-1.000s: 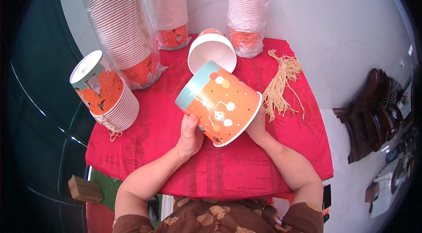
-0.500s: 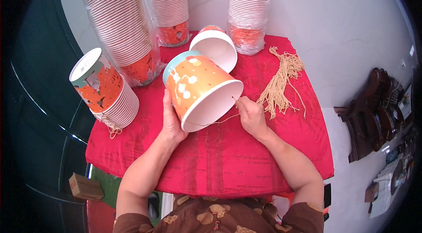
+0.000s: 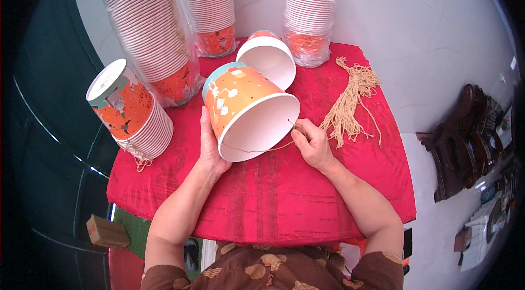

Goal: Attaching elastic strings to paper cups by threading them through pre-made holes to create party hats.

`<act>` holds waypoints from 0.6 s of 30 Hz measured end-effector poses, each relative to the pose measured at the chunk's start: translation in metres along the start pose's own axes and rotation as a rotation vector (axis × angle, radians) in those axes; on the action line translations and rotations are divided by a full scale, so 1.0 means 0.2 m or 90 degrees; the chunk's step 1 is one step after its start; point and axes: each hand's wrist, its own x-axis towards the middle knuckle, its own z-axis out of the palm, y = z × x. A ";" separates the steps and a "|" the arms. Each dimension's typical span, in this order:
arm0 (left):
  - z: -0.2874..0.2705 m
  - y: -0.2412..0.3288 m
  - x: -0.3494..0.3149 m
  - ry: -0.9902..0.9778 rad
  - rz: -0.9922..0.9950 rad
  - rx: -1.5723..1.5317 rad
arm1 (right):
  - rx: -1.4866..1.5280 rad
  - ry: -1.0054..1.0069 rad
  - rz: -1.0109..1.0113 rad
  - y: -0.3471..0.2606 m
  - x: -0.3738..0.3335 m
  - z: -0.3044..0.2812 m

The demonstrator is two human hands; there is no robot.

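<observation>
An orange paper bucket (image 3: 240, 93) with a teal base band is tipped in front of me, its white open mouth facing down and to the right. My left hand (image 3: 212, 145) grips its left side, thumb up along the wall; the other fingers are hidden behind it. By the rim on the right, my right hand (image 3: 313, 142) pinches a thin tan cord (image 3: 268, 150). The cord runs across the mouth to the bucket's left side, and a bit of it shows at a small hole in the right inner wall.
Behind lies another bucket (image 3: 268, 63) on its side. A bundle of tan cords (image 3: 353, 98) rests at the right on the red tablecloth (image 3: 306, 202). An upturned stack of corded buckets (image 3: 131, 109) stands left. Tall plastic-wrapped bucket stacks (image 3: 145, 27) line the back.
The bucket has turned slightly, so more of its inside shows. My right hand has shifted a little, its fingers opening slightly around the cord.
</observation>
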 end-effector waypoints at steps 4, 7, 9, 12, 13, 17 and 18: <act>-0.02 -0.01 0.01 -0.007 0.013 0.005 | 0.033 0.003 0.107 0.01 0.00 0.01; -0.02 -0.01 0.01 -0.002 0.006 0.002 | 0.023 0.028 0.130 0.01 0.00 0.01; -0.03 -0.02 0.01 -0.015 0.007 0.016 | 0.017 0.026 0.147 0.03 -0.01 0.01; -0.01 -0.02 0.01 -0.011 -0.001 0.025 | -0.029 0.031 0.123 0.02 -0.01 0.01; -0.02 -0.02 0.01 -0.010 0.000 0.024 | -0.011 0.036 0.122 0.01 -0.01 0.02; -0.01 0.00 0.01 -0.006 -0.024 0.011 | 0.060 0.044 0.119 0.00 -0.01 0.03; -0.01 0.00 0.01 -0.007 -0.029 0.007 | 0.060 0.043 0.119 0.00 -0.01 0.03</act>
